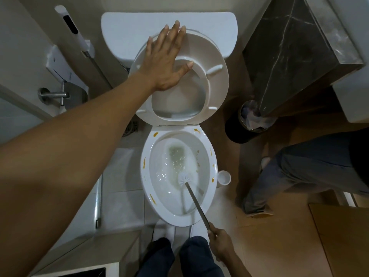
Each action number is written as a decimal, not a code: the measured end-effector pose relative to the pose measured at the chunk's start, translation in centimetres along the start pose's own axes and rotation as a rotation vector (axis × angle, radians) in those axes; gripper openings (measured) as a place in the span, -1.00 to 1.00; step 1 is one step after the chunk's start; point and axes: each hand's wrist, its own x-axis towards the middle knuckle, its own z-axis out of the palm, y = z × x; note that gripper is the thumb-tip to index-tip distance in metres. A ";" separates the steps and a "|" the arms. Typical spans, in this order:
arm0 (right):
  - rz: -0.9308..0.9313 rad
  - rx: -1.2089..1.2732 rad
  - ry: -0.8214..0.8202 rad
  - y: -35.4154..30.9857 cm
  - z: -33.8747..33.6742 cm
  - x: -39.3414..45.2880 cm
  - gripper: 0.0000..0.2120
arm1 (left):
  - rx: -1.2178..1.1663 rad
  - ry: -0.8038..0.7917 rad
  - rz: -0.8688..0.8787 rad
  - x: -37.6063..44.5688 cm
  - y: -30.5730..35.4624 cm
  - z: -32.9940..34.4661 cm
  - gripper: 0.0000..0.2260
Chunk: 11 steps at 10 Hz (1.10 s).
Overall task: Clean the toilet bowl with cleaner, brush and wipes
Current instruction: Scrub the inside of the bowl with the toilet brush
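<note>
The white toilet bowl (207, 198) stands below me, its rim dotted with several orange-brown stains. Water swirls and foams inside. The raised seat (216, 80) leans back against the cistern (127, 27). My left hand (166, 62) lies flat on the upper left of the raised seat, fingers spread. My right hand (219, 242) is closed around the grey metal handle of the toilet brush (184, 179), whose white head sits inside the bowl on its right side, near the water.
A black bin (233, 128) with a liner stands right of the toilet under a dark marble counter (289, 47). A small white brush holder (224, 177) sits on the floor by the bowl. Another person's leg (289, 182) is at right. A bidet sprayer hangs on the left wall.
</note>
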 end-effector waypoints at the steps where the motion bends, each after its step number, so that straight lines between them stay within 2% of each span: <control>1: 0.014 0.096 0.039 -1.0 -1.5 1.1 -0.71 | -0.001 -0.001 0.000 -0.1 0.1 0.0 -0.28; 3: 0.054 0.218 0.116 -1.3 -2.4 2.3 -0.68 | 0.008 -0.007 0.003 0.0 0.0 0.0 -0.29; 4: 0.086 0.207 0.034 -0.3 -2.5 1.0 -0.70 | 0.010 -0.005 -0.001 0.0 -0.1 0.0 -0.29; 5: 0.066 0.213 0.097 -0.4 -2.8 1.5 -0.68 | 0.016 -0.008 -0.002 0.0 0.0 -0.1 -0.30; 9: 0.132 0.239 0.067 -0.4 -2.4 0.0 -0.72 | 0.010 -0.009 0.002 0.1 0.0 0.0 -0.29; 11: 0.040 0.196 0.123 -5.6 -5.8 1.9 -0.79 | 0.018 -0.003 0.005 0.1 -0.2 0.2 -0.29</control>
